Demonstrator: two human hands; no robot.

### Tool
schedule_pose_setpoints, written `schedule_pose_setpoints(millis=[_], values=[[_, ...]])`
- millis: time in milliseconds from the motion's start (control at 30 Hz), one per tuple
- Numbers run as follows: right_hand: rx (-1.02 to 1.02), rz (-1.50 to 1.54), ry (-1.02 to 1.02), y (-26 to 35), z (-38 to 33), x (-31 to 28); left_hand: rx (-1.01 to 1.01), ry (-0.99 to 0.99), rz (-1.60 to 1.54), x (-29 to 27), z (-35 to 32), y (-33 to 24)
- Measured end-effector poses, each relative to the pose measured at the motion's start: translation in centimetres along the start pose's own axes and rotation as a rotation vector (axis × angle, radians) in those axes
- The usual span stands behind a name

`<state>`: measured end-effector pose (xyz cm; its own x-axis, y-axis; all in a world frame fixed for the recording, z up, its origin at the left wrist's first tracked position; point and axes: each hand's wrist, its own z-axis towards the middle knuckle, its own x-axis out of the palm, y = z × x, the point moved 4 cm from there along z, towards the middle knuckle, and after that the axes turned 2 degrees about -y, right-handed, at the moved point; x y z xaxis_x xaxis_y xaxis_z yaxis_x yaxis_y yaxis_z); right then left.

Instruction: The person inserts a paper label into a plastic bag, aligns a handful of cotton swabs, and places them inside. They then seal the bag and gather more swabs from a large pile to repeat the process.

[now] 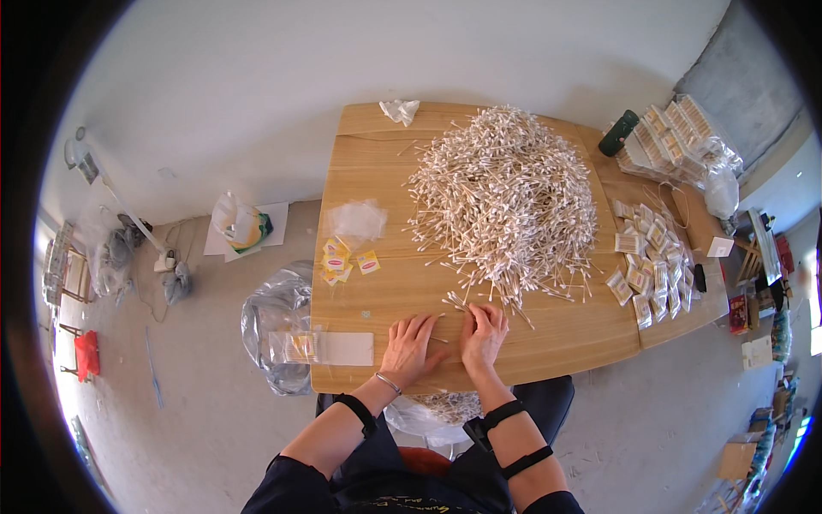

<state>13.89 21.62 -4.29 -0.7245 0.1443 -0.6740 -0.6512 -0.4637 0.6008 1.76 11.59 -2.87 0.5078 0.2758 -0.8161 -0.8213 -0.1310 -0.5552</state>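
Note:
A large heap of cotton swabs [509,193] covers the middle and back of the wooden table [385,180]. At the front edge my left hand [408,349] rests palm down, its fingers stretched over the tabletop. A few loose swabs lie between my hands, close to its fingertips and thumb. My right hand [484,336] is just to the right, fingers bent and pressed together. Swab tips [455,300] show beyond its thumb and forefinger; how many it grips is hidden. Left of my left hand lies a clear plastic sleeve [295,347] beside a white card [349,349].
Yellow-and-white labels [336,260] and clear bags [357,220] lie on the left. Filled swab packets [655,257] are piled on the right, near a dark green bottle [618,133] and stacked packs [676,137]. A plastic bag [278,300] hangs by the left edge.

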Motion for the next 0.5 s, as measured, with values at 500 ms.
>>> schedule_pose_setpoints(millis=[500], values=[[-0.022, -0.059, 0.007, 0.4, 0.4, -0.2, 0.098, -0.06, 0.005, -0.2, -0.1, 1.1]])
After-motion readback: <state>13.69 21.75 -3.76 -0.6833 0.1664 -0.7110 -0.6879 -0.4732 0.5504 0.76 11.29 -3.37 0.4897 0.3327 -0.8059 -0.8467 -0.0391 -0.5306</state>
